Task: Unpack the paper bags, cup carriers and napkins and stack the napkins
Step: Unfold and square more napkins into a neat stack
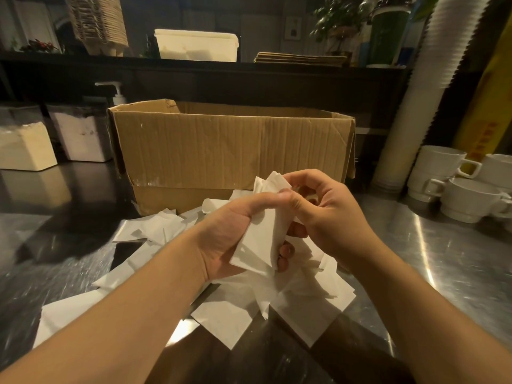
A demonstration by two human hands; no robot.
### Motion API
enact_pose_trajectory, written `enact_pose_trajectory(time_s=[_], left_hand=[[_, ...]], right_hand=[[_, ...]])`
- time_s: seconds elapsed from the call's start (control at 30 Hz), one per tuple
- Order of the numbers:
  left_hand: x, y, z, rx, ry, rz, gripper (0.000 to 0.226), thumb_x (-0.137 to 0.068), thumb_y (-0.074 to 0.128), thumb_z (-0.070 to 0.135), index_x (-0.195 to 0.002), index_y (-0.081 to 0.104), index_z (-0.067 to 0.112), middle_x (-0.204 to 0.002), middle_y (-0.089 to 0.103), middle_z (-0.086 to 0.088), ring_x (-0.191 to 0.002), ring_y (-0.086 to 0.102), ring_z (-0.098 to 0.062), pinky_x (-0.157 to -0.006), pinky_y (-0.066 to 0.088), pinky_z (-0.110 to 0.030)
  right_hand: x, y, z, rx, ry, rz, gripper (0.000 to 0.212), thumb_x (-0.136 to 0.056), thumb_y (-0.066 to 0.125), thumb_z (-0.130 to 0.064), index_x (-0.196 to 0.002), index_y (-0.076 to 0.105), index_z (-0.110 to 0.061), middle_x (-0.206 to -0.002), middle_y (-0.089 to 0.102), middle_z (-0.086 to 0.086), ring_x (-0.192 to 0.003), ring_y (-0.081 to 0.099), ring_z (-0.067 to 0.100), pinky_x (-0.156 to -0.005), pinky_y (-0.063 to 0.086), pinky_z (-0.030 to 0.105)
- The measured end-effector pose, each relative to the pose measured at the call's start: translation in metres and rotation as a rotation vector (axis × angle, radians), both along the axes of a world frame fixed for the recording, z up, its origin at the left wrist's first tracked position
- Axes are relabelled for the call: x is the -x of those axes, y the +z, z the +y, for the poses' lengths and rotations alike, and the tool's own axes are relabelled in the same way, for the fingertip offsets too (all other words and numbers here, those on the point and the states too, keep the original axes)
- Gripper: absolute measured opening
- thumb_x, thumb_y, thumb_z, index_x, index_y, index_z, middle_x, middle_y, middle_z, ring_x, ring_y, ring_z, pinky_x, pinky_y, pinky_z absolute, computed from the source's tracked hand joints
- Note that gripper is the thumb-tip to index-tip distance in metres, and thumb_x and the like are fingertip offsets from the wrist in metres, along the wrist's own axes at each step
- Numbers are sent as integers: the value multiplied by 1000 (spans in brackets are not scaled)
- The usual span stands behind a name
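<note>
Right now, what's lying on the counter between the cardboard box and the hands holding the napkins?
In the head view, loose white napkins lie scattered on the steel counter between the cardboard box and the hands; nothing else shows there.

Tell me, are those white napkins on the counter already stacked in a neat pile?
No, the napkins lie scattered loosely over the counter before the cardboard box, while both hands, left and right, hold a few.

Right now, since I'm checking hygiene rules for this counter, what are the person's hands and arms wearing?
Nothing is visible on them. The left hand and right hand are bare, with no gloves, rings, watch or bracelets showing. Both forearms are uncovered down to the bottom edge of the picture, so no sleeves appear.
</note>
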State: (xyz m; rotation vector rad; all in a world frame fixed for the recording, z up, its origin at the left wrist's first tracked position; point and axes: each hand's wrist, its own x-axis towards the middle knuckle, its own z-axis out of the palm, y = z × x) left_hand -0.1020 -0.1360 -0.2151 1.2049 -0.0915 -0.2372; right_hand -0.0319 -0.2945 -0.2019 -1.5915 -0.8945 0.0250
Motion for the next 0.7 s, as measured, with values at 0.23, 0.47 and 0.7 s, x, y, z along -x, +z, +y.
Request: enact_pose_trajectory(time_s=[0.23, 0.47, 0.7], left_hand=[[-7, -3, 6, 176, -81, 58, 77, -95, 49, 76, -140, 60, 16, -132, 51, -20, -125, 38, -39, -124, 16, -59], [-9, -7, 5, 177, -138, 15, 81, -97, 40, 76, -155, 45, 19, -124, 61, -15, -102, 58, -36, -103, 33, -53], [-7, -3, 5, 122, -164, -42, 81, -89, 47, 82, -150, 50, 30, -151, 47, -26, -135, 44, -52, -118, 24, -71]], right_hand=[[3, 3, -2, -156, -52, -32, 19, -83, 67, -39, -96, 68, -25, -96, 70, -8, -89, 69, 8, -66, 58, 21], [-9, 16, -18, -171, 288, 327, 13, -84, 75, -26, -93, 73, -16, -97, 73, 3, -97, 71, 23, -91, 60, 41], [2, 9, -8, -29, 109, 117, 26, -74, 70, -36, -97, 73, -22, -93, 74, -10, -91, 72, 11, -66, 60, 28]])
